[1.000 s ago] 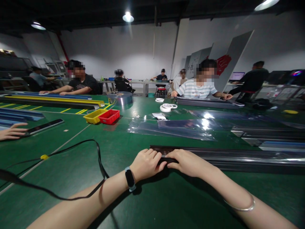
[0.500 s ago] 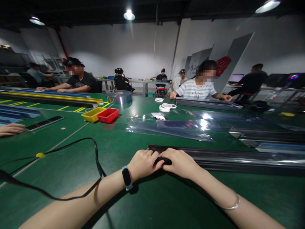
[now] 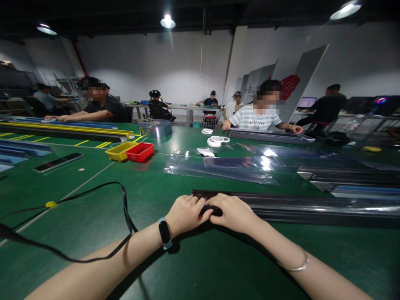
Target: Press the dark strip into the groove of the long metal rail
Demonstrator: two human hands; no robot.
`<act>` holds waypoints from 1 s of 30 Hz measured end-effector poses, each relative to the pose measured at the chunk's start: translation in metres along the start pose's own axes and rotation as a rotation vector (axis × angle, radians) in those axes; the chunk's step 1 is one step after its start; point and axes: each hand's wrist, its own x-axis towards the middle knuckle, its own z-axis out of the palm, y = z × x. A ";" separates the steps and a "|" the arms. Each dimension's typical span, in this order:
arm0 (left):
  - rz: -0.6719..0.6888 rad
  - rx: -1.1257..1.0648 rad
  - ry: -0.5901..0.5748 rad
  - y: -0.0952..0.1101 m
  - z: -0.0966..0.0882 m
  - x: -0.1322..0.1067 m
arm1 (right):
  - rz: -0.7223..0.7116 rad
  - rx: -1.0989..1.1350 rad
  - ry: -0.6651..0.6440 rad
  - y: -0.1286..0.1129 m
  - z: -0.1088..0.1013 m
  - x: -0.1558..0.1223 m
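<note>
A long black profile strip (image 3: 312, 206) with a glossy clear film along it lies across the green table (image 3: 218, 262), running off to the right. At its left end my left hand (image 3: 186, 211) is closed on it, fingers over the far side and thumb on the near edge. Right beside it, my right hand (image 3: 233, 211) grips the same end, fingers bent over the top. Both hands nearly touch. What the fingertips press on is hidden beneath them.
Clear plastic sheets (image 3: 218, 168) lie beyond the strip, with white tape rings (image 3: 215, 141) behind them. Yellow (image 3: 120, 151) and red (image 3: 140, 151) trays, a phone (image 3: 58, 162) and a black cable (image 3: 125, 200) are leftward. A co-worker in a striped shirt (image 3: 258, 118) sits opposite.
Both my hands stay on the strip's end with barely any movement. A co-worker's hand beside the phone at the left has gone out of view. The whole view shifts slightly.
</note>
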 end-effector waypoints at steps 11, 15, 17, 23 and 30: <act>-0.005 -0.041 -0.015 0.001 0.000 0.000 | 0.050 0.019 -0.017 -0.001 -0.001 -0.002; -0.009 -0.048 -0.033 0.000 -0.001 0.001 | 0.035 0.036 -0.032 0.000 -0.004 -0.002; -0.001 -0.061 -0.029 0.001 -0.003 0.001 | 0.036 0.024 -0.033 0.000 -0.004 -0.002; -0.005 -0.096 -0.007 0.001 -0.003 0.001 | 0.047 0.059 -0.021 -0.001 -0.005 -0.003; -0.014 -0.087 0.001 0.002 -0.005 0.001 | 0.029 0.018 -0.021 -0.003 -0.006 -0.004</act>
